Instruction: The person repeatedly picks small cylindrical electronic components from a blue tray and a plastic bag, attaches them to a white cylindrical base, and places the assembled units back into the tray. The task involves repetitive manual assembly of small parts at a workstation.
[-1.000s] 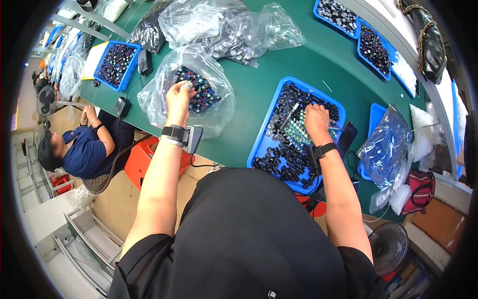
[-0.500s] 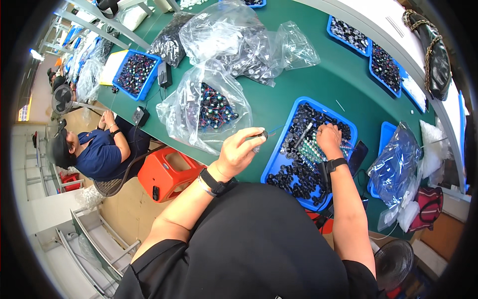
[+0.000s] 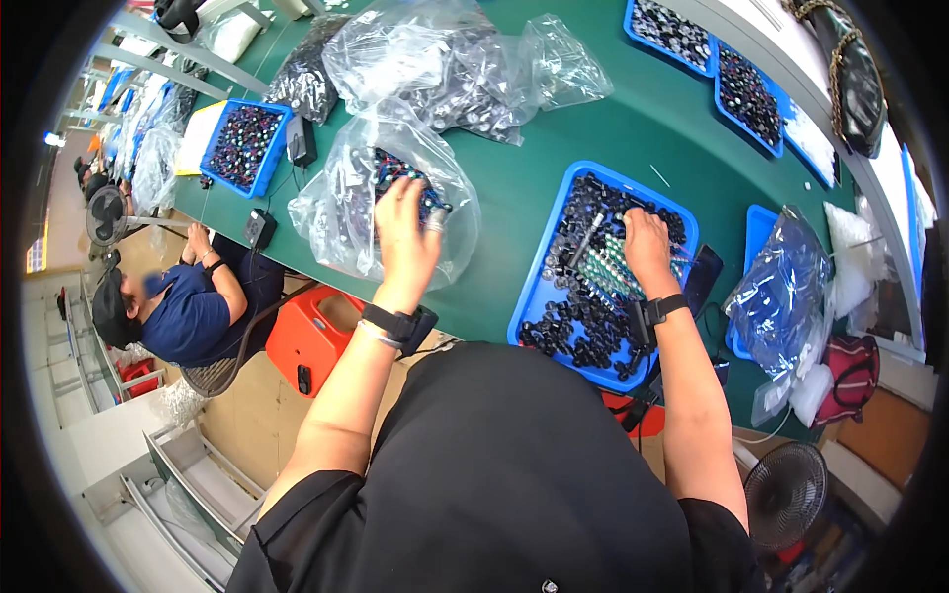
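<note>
My left hand (image 3: 407, 242) reaches over the mouth of a clear plastic bag (image 3: 457, 242). Its fingers are stretched and apart, above a heap of small black round parts with thin coloured wires (image 3: 388, 163). Over to the right, my right hand (image 3: 648, 255) is closed, fingers bent downward above a blue tray (image 3: 521, 316). Beneath and beside it lies a block of green and silver rows (image 3: 605, 271); what its fingertips hold is hidden. Loose small black parts (image 3: 583, 341) fill much of this tray, and a slim grey cylindrical stick (image 3: 587, 240) lies among them.
Large clear bags (image 3: 395, 59) stand behind the left hand. A blue tray of wired parts (image 3: 240, 148) is at the far left, near a seated co-worker in a blue shirt (image 3: 203, 311). More blue trays (image 3: 748, 104) line the back right. A dark phone-like slab (image 3: 704, 272) adjoins the tray.
My left hand has moved left and away from me, from beside the tray to the bag. The small dark wired part it pinched no longer shows. My right hand stays over the tray.
</note>
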Demonstrator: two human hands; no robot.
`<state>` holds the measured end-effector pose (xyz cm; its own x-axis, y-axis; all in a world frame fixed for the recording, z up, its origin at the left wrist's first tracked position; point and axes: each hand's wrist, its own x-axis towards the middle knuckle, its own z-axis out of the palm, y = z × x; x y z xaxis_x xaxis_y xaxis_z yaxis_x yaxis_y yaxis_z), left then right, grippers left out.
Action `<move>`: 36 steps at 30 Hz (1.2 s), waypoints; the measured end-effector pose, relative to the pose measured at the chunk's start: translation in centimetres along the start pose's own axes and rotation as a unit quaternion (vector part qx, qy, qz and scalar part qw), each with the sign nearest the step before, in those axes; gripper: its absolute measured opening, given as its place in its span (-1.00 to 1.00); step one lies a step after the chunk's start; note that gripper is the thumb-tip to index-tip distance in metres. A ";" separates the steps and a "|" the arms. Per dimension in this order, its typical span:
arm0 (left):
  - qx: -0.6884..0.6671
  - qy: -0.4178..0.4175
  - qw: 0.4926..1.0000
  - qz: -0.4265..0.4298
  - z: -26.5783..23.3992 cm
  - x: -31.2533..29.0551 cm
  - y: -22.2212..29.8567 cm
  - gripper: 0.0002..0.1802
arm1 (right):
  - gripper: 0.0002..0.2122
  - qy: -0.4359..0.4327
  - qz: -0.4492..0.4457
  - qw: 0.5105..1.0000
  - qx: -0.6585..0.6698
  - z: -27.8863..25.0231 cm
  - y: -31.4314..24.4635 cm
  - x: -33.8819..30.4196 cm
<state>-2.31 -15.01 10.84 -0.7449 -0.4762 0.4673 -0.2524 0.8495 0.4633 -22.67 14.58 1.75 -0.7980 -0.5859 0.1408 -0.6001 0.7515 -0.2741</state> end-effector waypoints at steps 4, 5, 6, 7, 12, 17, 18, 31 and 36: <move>-0.138 -0.188 0.964 0.128 4.5 -3.0 4.2 -0.70 | -0.86 0.095 0.021 0.991 0.097 -4.0 -2.1 -0.3; -0.100 -0.258 0.952 0.132 6.1 -4.2 5.2 -0.74 | -0.84 0.102 0.020 0.988 0.116 -5.4 -2.9 -0.6; -0.084 -0.282 0.944 0.149 7.6 -5.7 5.5 -0.77 | -0.84 0.087 0.042 0.984 0.152 -6.6 -3.8 -1.2; -0.031 -0.319 0.935 0.152 9.0 -7.0 5.8 -0.77 | -0.83 0.071 0.062 0.977 0.190 -7.7 -4.6 -1.8; 0.085 -0.350 0.921 0.148 12.5 -9.6 6.3 -0.79 | -0.86 0.018 0.119 0.941 0.318 -8.1 -6.7 -6.6; -0.100 -0.333 0.931 0.113 11.1 -8.6 6.0 -0.80 | -0.83 -0.087 0.222 0.827 0.509 -6.2 -7.2 -10.2; -0.165 -0.311 0.930 0.102 10.9 -8.6 6.0 -0.80 | -0.83 -0.108 0.245 0.779 0.567 -5.8 -7.2 -10.6; -0.406 -0.430 0.786 -0.181 5.4 -4.3 10.6 -0.67 | -0.82 -0.158 0.229 0.668 0.690 -6.1 -9.3 -9.0; -0.523 -0.440 0.672 -0.285 4.4 -3.6 10.7 -0.66 | -0.81 -0.164 0.210 0.687 0.676 -6.7 -9.0 -9.1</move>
<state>-5.05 -3.24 10.80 -0.9048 0.0532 -0.4226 -0.4213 -0.2577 0.8695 -10.41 15.15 9.30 -0.6973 -0.6065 -0.3819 0.4560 0.0358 -0.8893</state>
